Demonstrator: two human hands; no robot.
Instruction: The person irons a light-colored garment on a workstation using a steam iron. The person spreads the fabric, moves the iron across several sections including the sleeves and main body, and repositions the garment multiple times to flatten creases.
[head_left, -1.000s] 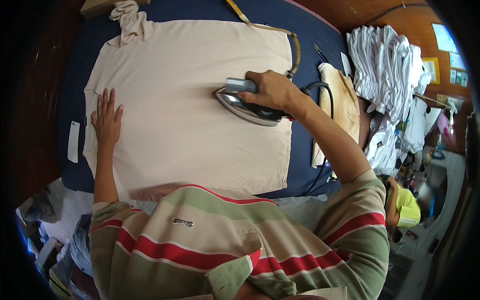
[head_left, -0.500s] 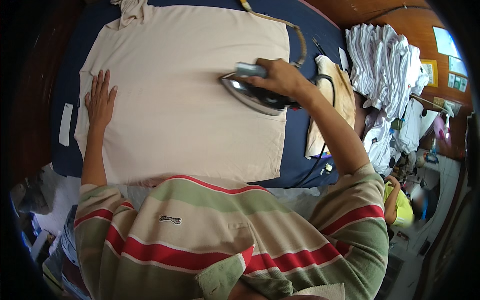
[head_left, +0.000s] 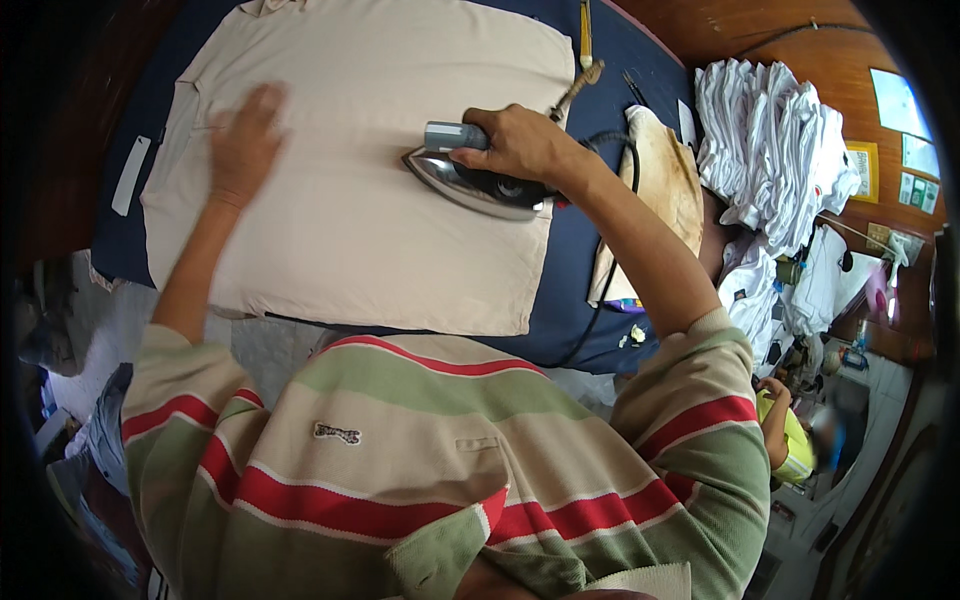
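A pale beige garment (head_left: pixel 350 240), looking like a shirt, lies spread over a dark blue cloth-covered table (head_left: pixel 575 280). My right hand (head_left: pixel 520 145) is wrapped round the handle of an iron (head_left: pixel 475 192). The iron rests on the right half of the garment, its tip pointing left. Over the garment's left side is my left hand (head_left: pixel 247 150), smeared by motion. Its fingers cannot be made out clearly, and nothing shows in them. Whether it touches the fabric I cannot tell.
Right of the iron lies a stained tan pad (head_left: pixel 655 190), with the black cord (head_left: pixel 632 165) running over it. White shirts (head_left: pixel 765 150) are stacked beyond. A white strip (head_left: pixel 130 178) lies at the table's left, a yellow tape (head_left: pixel 586 35) at the far edge. A person in yellow (head_left: pixel 788 435) is at lower right.
The iron in my right hand has moved a little left across the garment. My left hand, flat on the left edge before, has shifted right and farther away. The garment sits farther off.
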